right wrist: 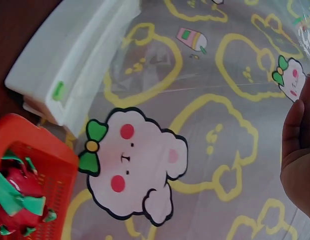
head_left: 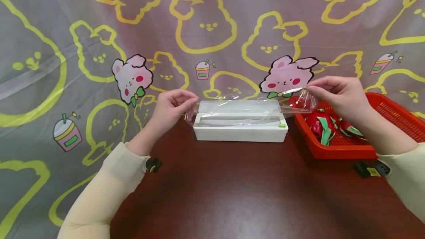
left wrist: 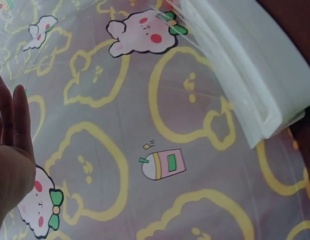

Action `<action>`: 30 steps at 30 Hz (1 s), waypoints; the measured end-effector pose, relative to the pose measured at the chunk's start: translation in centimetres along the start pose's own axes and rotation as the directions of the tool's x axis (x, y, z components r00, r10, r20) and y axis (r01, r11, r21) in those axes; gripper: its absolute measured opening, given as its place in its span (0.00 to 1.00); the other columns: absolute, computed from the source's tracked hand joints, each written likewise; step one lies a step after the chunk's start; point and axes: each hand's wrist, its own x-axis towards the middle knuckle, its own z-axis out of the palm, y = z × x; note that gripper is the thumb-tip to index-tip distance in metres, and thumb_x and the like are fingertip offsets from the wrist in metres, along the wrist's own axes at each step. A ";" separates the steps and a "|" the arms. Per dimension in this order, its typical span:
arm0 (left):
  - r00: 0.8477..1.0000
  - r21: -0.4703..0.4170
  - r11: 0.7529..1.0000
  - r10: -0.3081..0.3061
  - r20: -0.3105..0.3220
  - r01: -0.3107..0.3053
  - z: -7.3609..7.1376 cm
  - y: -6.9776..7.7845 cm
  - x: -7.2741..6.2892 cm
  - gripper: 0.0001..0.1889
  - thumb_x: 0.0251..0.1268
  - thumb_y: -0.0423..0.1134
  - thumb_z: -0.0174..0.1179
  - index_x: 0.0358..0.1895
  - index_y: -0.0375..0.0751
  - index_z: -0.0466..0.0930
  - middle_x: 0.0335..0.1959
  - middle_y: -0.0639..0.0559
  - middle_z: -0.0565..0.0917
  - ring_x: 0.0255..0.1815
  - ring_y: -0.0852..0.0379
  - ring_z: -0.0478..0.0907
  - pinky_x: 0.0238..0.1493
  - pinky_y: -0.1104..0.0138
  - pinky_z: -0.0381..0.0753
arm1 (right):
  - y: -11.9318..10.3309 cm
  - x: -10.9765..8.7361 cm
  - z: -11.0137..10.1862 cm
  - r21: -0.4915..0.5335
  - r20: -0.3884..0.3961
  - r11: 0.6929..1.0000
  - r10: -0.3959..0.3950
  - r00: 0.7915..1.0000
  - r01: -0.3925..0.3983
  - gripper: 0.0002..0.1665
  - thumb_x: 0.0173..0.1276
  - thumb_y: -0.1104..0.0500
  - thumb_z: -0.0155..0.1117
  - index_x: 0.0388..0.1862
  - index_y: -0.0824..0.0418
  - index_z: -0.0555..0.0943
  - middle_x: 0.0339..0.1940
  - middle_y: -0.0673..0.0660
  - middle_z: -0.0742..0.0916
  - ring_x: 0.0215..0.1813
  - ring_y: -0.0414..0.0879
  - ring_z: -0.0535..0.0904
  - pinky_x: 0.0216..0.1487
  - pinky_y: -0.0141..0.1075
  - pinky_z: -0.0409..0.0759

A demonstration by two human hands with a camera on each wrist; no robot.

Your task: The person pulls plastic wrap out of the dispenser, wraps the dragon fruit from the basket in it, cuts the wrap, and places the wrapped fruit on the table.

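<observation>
A sheet of clear cling film stretches between the two hands, above a white cling film dispenser box whose lid is raised. My left hand pinches the film's left end between thumb and fingers. At the other end, my right hand pinches the bunched right corner. In the left wrist view the left hand shows at the edge, its pinch partly out of frame. The right hand appears likewise in the right wrist view. A small green piece sits on the box's right front corner.
To the right stands a red plastic basket holding dragon fruits with green scales. The dark brown table lies in front of the box. Behind everything hangs a grey cloth printed with cartoon rabbits and yellow outlines.
</observation>
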 end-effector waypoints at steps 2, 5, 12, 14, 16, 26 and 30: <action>1.000 -0.011 1.000 -0.015 0.008 0.015 0.1 -0.2 -0.6 0.04 0.63 0.24 0.62 0.39 0.25 0.81 0.21 0.41 0.81 0.16 0.51 0.74 0.19 0.64 0.78 | 0.2 -0.6 0.2 0.000 0.026 1.000 -0.004 1.000 0.004 0.09 0.67 0.68 0.63 0.44 0.61 0.87 0.23 0.49 0.86 0.24 0.40 0.78 0.28 0.24 0.77; 0.999 -0.003 0.999 -0.037 0.001 0.037 0.1 -0.4 -1.6 0.04 0.62 0.23 0.62 0.39 0.26 0.82 0.21 0.41 0.80 0.16 0.52 0.74 0.19 0.64 0.79 | 0.3 -1.5 0.4 0.015 0.068 1.000 -0.023 0.997 0.022 0.09 0.67 0.69 0.63 0.44 0.63 0.86 0.21 0.53 0.85 0.22 0.42 0.78 0.28 0.25 0.78; 0.993 -0.006 0.993 -0.120 0.009 0.120 0.6 -1.0 -4.0 0.05 0.62 0.27 0.64 0.39 0.29 0.83 0.21 0.43 0.82 0.17 0.49 0.76 0.21 0.62 0.80 | 1.1 -3.4 1.2 0.047 0.144 0.999 -0.033 0.989 0.027 0.10 0.66 0.71 0.63 0.44 0.65 0.85 0.20 0.55 0.84 0.21 0.43 0.77 0.23 0.28 0.76; 0.988 -0.006 0.988 -0.152 0.016 0.152 0.8 -1.4 -4.7 0.05 0.62 0.28 0.65 0.39 0.30 0.84 0.21 0.43 0.82 0.17 0.49 0.77 0.22 0.62 0.81 | 1.5 -3.9 1.5 0.053 0.162 0.998 -0.035 0.986 0.026 0.10 0.66 0.72 0.62 0.44 0.65 0.85 0.22 0.55 0.85 0.21 0.43 0.78 0.23 0.29 0.77; 0.983 -0.008 0.983 -0.181 0.028 0.181 1.1 -1.9 -5.4 0.05 0.62 0.28 0.65 0.38 0.29 0.84 0.20 0.44 0.82 0.16 0.49 0.77 0.21 0.62 0.81 | 1.9 -4.4 1.8 0.054 0.177 0.998 -0.034 0.984 0.025 0.11 0.66 0.73 0.62 0.44 0.66 0.85 0.23 0.54 0.86 0.22 0.43 0.79 0.25 0.29 0.78; 0.962 -0.012 0.969 -0.245 0.116 0.248 2.0 -3.5 -8.1 0.03 0.63 0.29 0.64 0.36 0.31 0.83 0.19 0.45 0.81 0.15 0.49 0.76 0.19 0.57 0.79 | 3.6 -7.0 3.1 0.041 0.228 0.999 -0.036 0.973 0.027 0.11 0.63 0.74 0.64 0.44 0.68 0.84 0.27 0.51 0.87 0.24 0.43 0.79 0.26 0.30 0.79; 0.951 0.025 0.961 -0.278 0.138 0.277 2.2 -3.8 -8.8 0.03 0.62 0.31 0.65 0.36 0.34 0.84 0.19 0.46 0.82 0.16 0.47 0.77 0.20 0.57 0.80 | 4.0 -7.9 3.4 0.056 0.255 0.998 -0.025 0.967 0.011 0.11 0.63 0.73 0.64 0.44 0.67 0.84 0.27 0.51 0.87 0.24 0.44 0.79 0.26 0.31 0.79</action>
